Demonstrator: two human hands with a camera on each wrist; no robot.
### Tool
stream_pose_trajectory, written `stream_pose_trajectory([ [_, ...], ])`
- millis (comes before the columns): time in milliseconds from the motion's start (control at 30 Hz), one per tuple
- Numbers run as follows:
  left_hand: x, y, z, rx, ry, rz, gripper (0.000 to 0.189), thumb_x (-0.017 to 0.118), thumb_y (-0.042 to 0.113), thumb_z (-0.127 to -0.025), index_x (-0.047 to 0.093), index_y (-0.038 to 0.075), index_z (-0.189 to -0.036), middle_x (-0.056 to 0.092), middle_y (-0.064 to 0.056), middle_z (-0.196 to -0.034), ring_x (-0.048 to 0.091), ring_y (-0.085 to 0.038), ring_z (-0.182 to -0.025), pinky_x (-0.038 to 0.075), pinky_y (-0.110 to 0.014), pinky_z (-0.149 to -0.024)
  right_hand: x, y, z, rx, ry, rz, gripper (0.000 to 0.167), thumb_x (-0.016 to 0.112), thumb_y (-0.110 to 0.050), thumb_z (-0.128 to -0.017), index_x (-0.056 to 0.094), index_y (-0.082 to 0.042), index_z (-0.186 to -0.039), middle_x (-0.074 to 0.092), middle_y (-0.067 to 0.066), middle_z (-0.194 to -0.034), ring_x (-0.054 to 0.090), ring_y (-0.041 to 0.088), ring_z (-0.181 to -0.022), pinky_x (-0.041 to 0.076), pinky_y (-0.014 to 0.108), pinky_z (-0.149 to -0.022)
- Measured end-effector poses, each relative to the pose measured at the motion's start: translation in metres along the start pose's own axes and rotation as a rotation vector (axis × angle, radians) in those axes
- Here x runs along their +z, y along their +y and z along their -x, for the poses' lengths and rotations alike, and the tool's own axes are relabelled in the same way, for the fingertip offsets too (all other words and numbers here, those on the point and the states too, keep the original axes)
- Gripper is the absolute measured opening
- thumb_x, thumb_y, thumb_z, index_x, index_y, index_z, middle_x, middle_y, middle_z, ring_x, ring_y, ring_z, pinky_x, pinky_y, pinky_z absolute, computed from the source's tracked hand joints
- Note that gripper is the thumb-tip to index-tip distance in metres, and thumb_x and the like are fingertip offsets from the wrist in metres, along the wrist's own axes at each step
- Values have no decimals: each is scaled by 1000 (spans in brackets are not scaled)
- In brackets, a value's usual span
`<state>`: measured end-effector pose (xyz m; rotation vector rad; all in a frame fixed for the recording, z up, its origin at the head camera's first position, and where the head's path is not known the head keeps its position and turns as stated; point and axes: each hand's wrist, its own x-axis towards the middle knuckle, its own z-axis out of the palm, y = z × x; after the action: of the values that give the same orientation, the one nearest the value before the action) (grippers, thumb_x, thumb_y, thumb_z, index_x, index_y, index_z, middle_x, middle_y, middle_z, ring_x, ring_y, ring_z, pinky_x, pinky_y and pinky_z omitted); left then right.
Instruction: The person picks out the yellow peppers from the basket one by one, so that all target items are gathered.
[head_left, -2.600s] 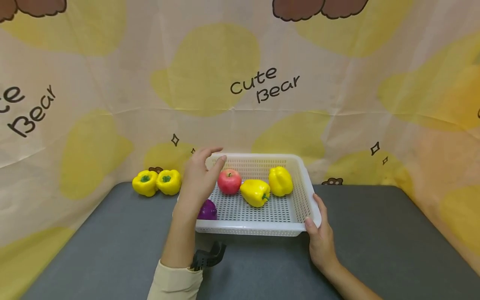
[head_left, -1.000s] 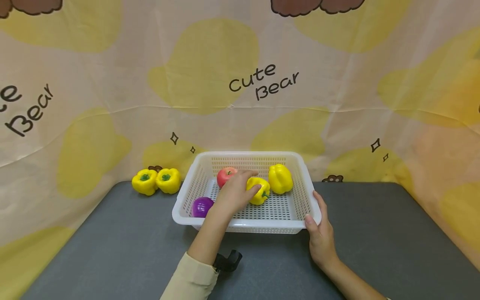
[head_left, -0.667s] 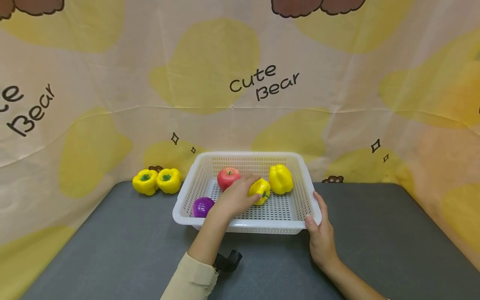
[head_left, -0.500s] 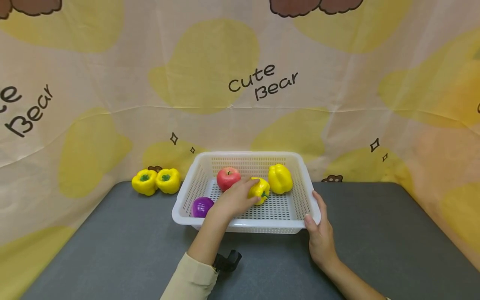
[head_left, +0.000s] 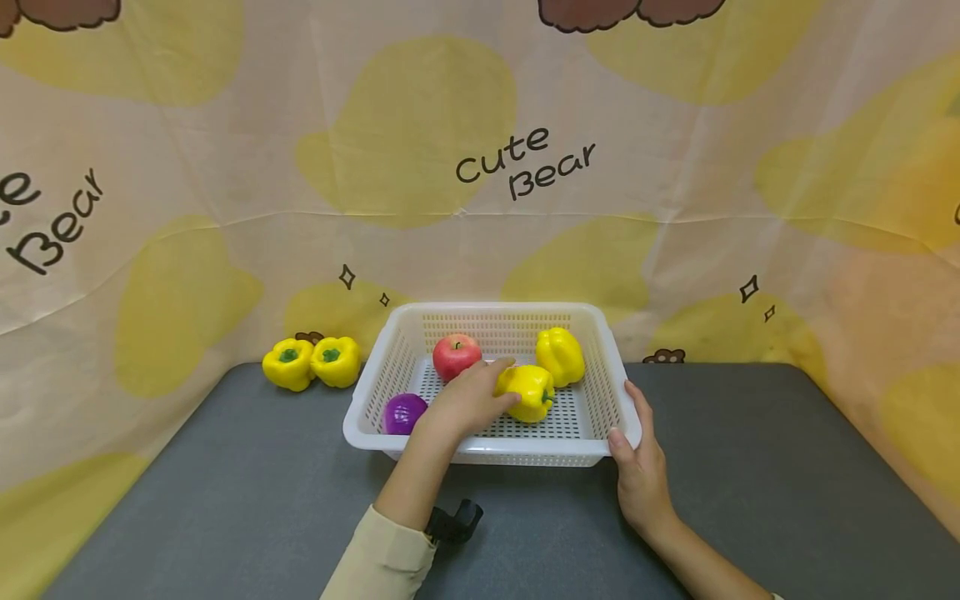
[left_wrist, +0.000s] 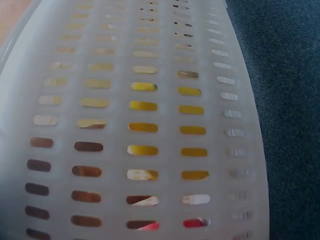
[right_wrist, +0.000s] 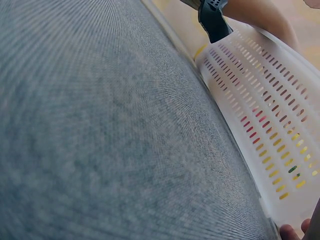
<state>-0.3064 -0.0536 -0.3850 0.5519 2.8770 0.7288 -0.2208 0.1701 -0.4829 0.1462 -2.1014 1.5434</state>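
In the head view, a white slotted plastic basket [head_left: 510, 447] stands on the dark table. My left hand [head_left: 468, 400] reaches over its front rim. Thumb and index finger lie on either side of the left end of a yellow bell pepper [head_left: 531, 392], holding it; the other fingers are hidden. A second yellow bell pepper [head_left: 560, 357] is just behind it, a red apple [head_left: 455, 357] lies beyond my hand, and a purple round object [head_left: 405, 414] is at the front left, partly behind my wrist. My right hand [head_left: 641, 475] grips the basket's right front corner, thumb on the rim.
Two yellow bell peppers [head_left: 288, 364] sit side by side on the table [head_left: 247, 483], left of the basket. A printed cloth [head_left: 420, 125] hangs behind. In the left wrist view, the basket wall [left_wrist: 165, 115] fills most of the picture; a black wrist strap [right_wrist: 212, 22] shows in the right wrist view.
My left hand moved right, from above the apple down to the front yellow pepper. In the last half second that pepper shifted right and nearer me. The right hand keeps its grip on the basket.
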Motion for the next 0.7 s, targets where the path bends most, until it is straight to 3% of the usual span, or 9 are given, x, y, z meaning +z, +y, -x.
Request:
stream_pose_trajectory([
  [200, -1, 2, 1, 41, -12, -12, 60, 69, 39, -94, 50, 28, -150, 56, -10, -145, 55, -30, -132, 48, -57, -108, 1, 0, -1, -11, -5, -3, 63, 45, -13, -99, 26, -18, -160, 48, 25, -150, 53, -7, -118, 40, 2, -93],
  [367, 3, 7, -1, 153, -27, -11, 58, 64, 39, -97, 46, 31, -152, 44, -3, -159, 43, -26, -148, 40, -56, -117, 1, 1, -1, -10, -8, -2, 64, 45, -12, -99, 26, -18, -160, 47, 25, -151, 53, -7, -118, 40, 2, -93],
  [500, 9, 14, -4, 228, -57, -43, 57, 62, 38, -99, 45, 30, -153, 42, 1, -161, 40, -23, -150, 36, -52, -121, 0, 0, 0, -4, -10, 7, 64, 45, -11, -99, 26, -19, -160, 48, 25, -150, 53, -6, -117, 41, 3, -92],
  [700, 12, 19, -5, 224, -44, -62, 52, 63, 36, -98, 54, 23, -147, 50, -1, -155, 47, -23, -144, 40, -50, -119, 0, 1, -1, -9, -11, 2, 65, 45, -10, -99, 26, -20, -160, 48, 25, -151, 53, -5, -118, 41, 3, -92],
])
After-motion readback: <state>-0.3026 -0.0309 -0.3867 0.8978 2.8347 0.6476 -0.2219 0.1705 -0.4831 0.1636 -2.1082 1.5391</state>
